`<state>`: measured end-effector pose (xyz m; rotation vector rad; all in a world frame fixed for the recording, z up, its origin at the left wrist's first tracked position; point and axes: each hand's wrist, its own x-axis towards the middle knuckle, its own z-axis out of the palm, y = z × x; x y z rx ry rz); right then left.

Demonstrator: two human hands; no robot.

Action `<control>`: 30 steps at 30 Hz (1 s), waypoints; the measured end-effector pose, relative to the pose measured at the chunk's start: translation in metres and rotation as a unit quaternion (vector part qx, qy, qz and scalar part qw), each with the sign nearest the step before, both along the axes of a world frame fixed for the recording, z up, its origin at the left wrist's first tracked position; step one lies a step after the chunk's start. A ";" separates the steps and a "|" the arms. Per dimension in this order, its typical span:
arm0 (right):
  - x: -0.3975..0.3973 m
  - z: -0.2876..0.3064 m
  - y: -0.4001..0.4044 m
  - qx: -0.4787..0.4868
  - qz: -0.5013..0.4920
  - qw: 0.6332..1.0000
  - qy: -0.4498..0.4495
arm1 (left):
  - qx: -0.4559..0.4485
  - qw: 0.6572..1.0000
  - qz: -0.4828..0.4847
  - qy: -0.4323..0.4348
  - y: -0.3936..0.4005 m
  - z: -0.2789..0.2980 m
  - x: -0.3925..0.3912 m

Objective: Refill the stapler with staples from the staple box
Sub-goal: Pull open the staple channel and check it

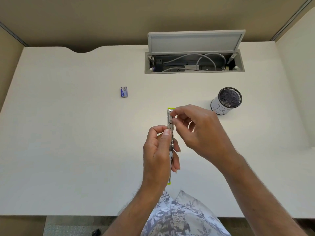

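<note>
Above the near-middle of the table point(68, 133), held the stapler point(170, 126) in the left hand point(158, 155), clear of the surface, long axis running from near edge toward far edge. Wrapped the left fingers around its rear half, thumb pressed against the metal on the left side at mid-length, fingertips showing on the right side; forearm rising from the near edge, bare. Showed a lime-green tip at the far end and another at the near end below the palm, with the silver metal channel turned up between them. Reached in from the right with the right hand point(196, 128), wrist bent and forearm angled across from the near right corner; pinched thumb and forefinger together at the far part of the metal channel, other fingers loosely curled. Could not tell whether a strip of staples sat between those fingertips. Left the staple box point(124, 92) lying flat well apart, toward the far left of centre. Stood a mesh pen cup point(226, 101) beyond the right hand, near it but not touching. Behind that, at the far edge, had a cable hatch point(194, 61) with its lid raised.
</note>
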<state>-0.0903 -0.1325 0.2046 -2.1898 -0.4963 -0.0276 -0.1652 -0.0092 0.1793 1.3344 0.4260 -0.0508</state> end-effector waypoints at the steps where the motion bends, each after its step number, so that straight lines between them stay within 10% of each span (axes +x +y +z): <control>1: 0.001 0.000 0.000 0.000 -0.008 1.000 -0.010 | 0.003 1.000 -0.002 0.000 -0.001 0.000 0.000; 30: -0.008 -0.001 0.003 -0.007 -0.026 0.998 -0.061 | 0.039 0.999 0.004 -0.017 -0.005 0.005 -0.003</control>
